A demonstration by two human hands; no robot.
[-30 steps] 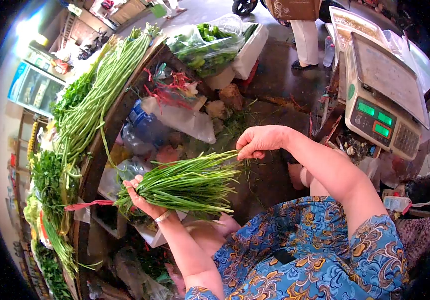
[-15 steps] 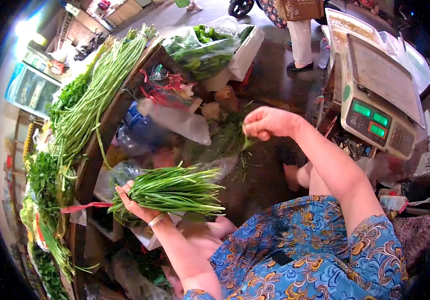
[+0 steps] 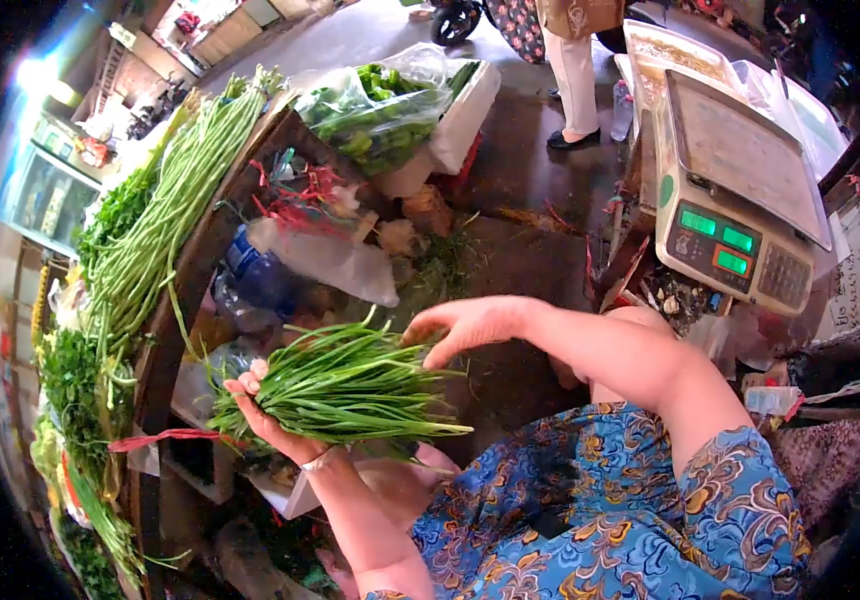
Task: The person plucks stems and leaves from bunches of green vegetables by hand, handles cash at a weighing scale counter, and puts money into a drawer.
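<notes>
A thick bunch of green garlic chives [image 3: 350,388] lies across my left hand [image 3: 278,425], whose fingers are wrapped round its left end. The loose ends fan out to the right. From the left side of the bunch a red strip [image 3: 165,440] sticks out; what it is fixed to is hidden. My right hand [image 3: 470,325] is just at the upper right ends of the chives, thumb and fingers apart, with nothing visible in it. Whether its fingertips touch the leaves I cannot tell.
Long beans [image 3: 165,210] and leafy greens [image 3: 70,380] lie along a wooden stand on the left. A digital scale [image 3: 740,200] stands at right. Plastic bags, red ties [image 3: 305,195] and leaf scraps [image 3: 445,260] are ahead. Beyond, a person [image 3: 572,85] stands near bagged green vegetables [image 3: 375,110].
My right hand has come down and left from above the floor scraps to the chives, its fingers opening. The green bits it held are gone from it. My left hand still grips the bunch.
</notes>
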